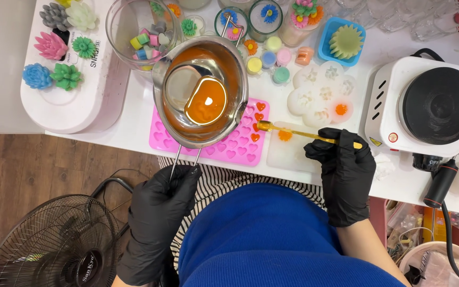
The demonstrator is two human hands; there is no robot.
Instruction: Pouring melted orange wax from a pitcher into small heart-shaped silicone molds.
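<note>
Steel melting pot [200,90]: tilted, held above the pink heart mould; inner wall coated orange, a pool of orange liquid wax [206,106] at its lower side. Wire handle runs down to the left hand.
Left hand [161,204]: black glove, fingers closed around the end of the pot's handle, at the table's front edge.
Right hand [343,170]: black glove, fingers pinched on a yellow spoon [306,134], its small bowl lying near the mould's right edge.
Pink heart mould [237,141]: flat on the white table [134,125], partly under the pot; several hearts on the right side filled orange.
White flower mould [322,95]: just right of the pink one, one cavity orange.
White hot plate [426,106]: far right, black disc on top.
White tray [70,69]: left, bearing succulent-shaped wax pieces.
Glass bowl [139,26]: behind the pot, holding pastel chips.
Black fan [49,247]: on the wooden floor, lower left
</note>
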